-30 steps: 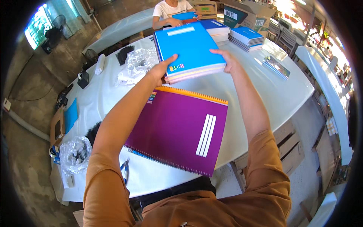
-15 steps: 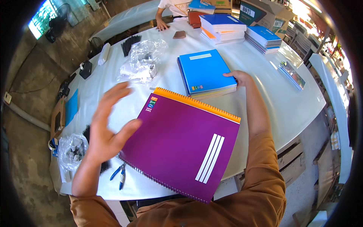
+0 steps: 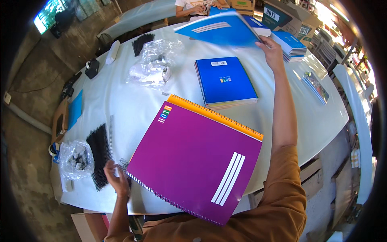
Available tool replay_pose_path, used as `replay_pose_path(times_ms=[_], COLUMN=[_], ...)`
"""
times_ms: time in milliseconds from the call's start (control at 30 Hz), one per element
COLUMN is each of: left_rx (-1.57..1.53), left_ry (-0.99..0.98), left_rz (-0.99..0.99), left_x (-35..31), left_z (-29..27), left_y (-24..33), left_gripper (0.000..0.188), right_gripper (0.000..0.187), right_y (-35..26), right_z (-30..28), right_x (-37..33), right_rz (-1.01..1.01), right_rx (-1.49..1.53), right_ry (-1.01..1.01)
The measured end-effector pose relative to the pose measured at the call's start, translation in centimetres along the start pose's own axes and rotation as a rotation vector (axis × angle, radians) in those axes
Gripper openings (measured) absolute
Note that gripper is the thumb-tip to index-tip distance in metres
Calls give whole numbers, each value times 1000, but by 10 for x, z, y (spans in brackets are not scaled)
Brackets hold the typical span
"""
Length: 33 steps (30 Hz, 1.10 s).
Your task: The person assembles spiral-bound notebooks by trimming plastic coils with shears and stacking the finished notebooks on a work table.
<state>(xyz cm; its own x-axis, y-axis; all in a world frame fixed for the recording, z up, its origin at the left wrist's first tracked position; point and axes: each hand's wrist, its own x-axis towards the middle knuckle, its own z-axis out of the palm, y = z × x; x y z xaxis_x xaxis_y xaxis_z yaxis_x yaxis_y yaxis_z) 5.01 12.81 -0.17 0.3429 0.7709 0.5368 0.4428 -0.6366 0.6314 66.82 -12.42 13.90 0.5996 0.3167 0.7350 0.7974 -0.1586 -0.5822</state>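
Observation:
My right hand point(image 3: 271, 50) grips the edge of a light-blue notebook point(image 3: 215, 31), raised and tilted over the far part of the table, slightly blurred. Below it lies a stack topped by a dark-blue spiral notebook point(image 3: 226, 82). A large purple notebook point(image 3: 193, 157), its spiral edge toward my left hand, rests in front of me over a yellow-edged one point(image 3: 215, 115). My left hand point(image 3: 117, 179) is low by that spiral edge, fingers curled near a loose wire coil point(image 3: 123, 163). Whatever those fingers hold is hidden.
Black binding wires point(image 3: 97, 157) and a plastic bag point(image 3: 76, 160) lie at left; another clear bag point(image 3: 153, 66) sits farther back. Blue notebooks point(image 3: 289, 45) are stacked at the far right beside cardboard boxes point(image 3: 282, 20). A person point(image 3: 195, 8) works across the table.
My right hand has lifted the light-blue notebook off the middle stack, uncovering the dark-blue one. My left hand has dropped from above the purple notebook to beside its spiral edge, where pliers lay.

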Motion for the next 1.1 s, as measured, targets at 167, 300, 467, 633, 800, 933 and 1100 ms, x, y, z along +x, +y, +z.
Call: replay_pose_path(times_ms=[167, 300, 467, 633, 800, 933, 1100], left_rx=[27, -225, -317, -330, -288, -254, -356], left_ry=[-202, -266, -374, -392, -305, -366, -342], left_rz=[136, -223, -255, -293, -163, -112, -260], left_x=[1, 1, 0, -1, -3, 2, 15], left_z=[13, 22, 11, 12, 18, 25, 17], left_y=[24, -6, -4, 3, -7, -10, 28], left_gripper=[39, 38, 37, 35, 28, 28, 38], right_gripper=[35, 26, 21, 18, 16, 34, 55], right_y=[74, 134, 127, 126, 139, 129, 45], right_z=[30, 32, 59, 87, 89, 58, 14], right_x=[-39, -70, -72, -63, -57, -51, -70], right_rz=[-285, 470, 401, 414, 312, 171, 46], right_rx=[-221, -82, -350, -456, -491, -586, -330], right_ry=[-51, -469, -284, -197, -197, -278, -13])
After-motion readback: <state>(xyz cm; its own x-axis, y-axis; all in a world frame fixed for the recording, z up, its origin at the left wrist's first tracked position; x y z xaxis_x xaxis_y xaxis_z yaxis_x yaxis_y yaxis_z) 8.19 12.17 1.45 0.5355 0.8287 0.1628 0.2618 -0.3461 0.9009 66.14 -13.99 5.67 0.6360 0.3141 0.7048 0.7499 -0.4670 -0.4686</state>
